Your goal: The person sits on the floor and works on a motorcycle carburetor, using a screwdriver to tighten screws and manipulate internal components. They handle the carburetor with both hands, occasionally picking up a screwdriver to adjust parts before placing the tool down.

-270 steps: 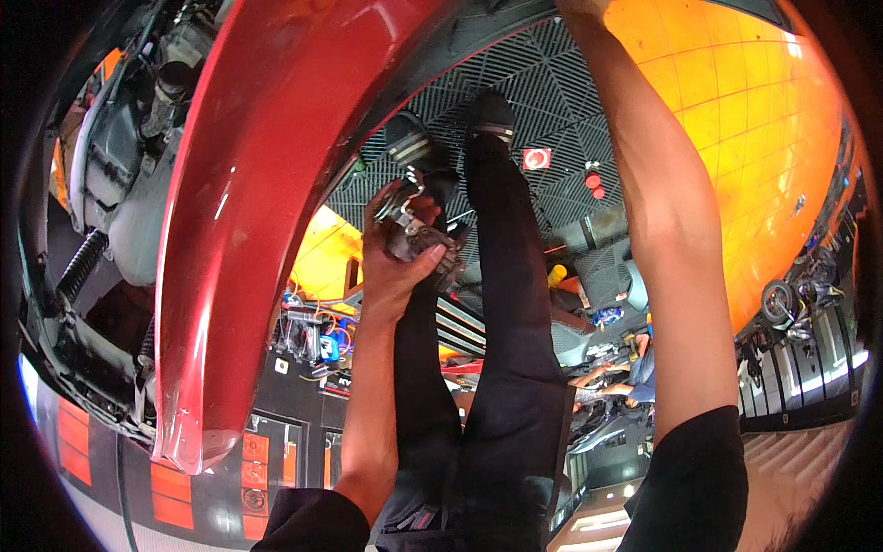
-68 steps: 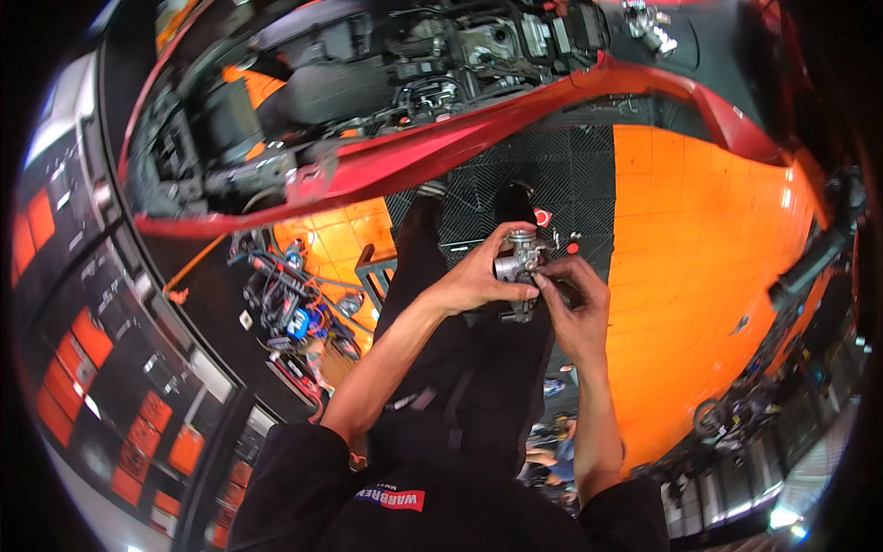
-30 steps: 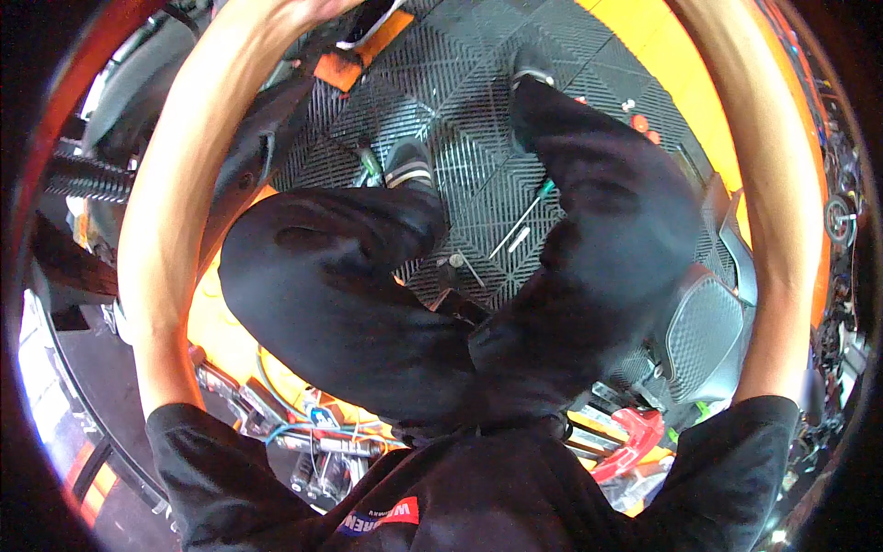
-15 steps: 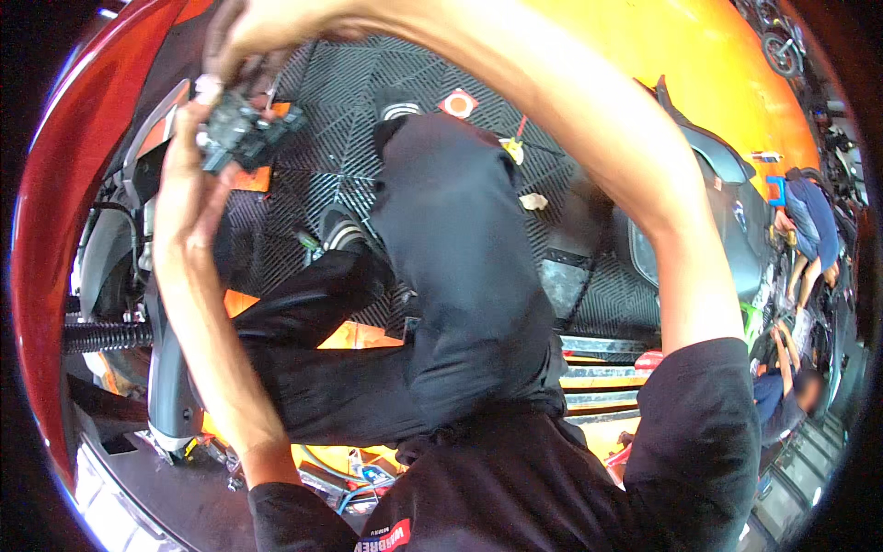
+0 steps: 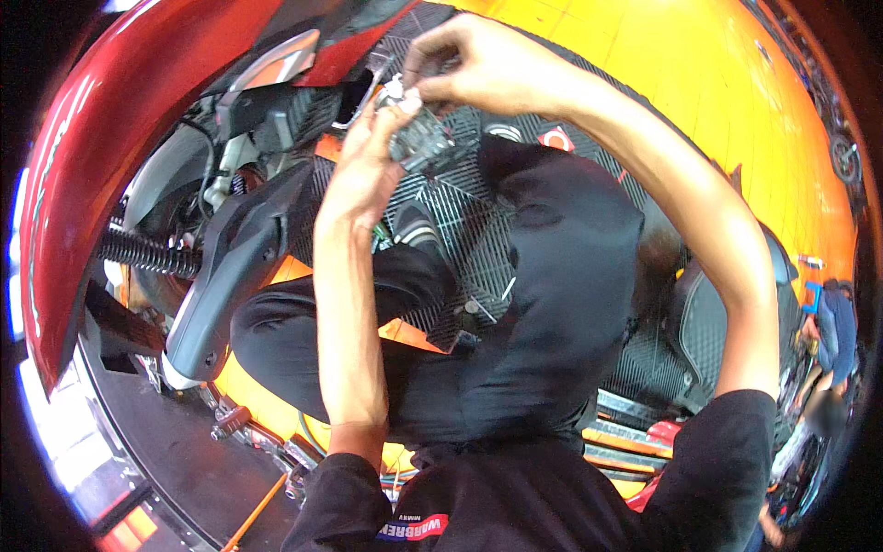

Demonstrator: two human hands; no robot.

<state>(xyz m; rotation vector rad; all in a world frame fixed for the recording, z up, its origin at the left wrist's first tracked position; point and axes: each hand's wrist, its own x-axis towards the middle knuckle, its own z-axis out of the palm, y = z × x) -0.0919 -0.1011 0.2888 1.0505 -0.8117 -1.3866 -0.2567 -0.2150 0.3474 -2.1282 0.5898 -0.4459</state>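
Observation:
My left hand [image 5: 368, 156] grips a small grey metal engine part [image 5: 419, 140], its outline slightly blurred, with a white piece [image 5: 395, 89] at its upper end. Above that end, my right hand [image 5: 478, 66] is bent in from the right, its fingers curled and thumb close to the white piece. Whatever is pinched in those fingers is hidden. Both hands are raised beyond my bent legs [image 5: 552, 276], over a dark ribbed mat [image 5: 464, 216].
At the left stands a motorbike with a red body panel [image 5: 170, 74], a dark exhaust cover [image 5: 235, 267] and a coil spring [image 5: 152, 250]. A black seat [image 5: 740, 317] lies to the right on the orange floor [image 5: 658, 69]. A co-worker [image 5: 835, 336] is at the far right.
The view has shifted, so the motorbike shows more fully at the left. My hands and the metal part now appear nearer the middle. My right hand no longer reaches as far over to the left.

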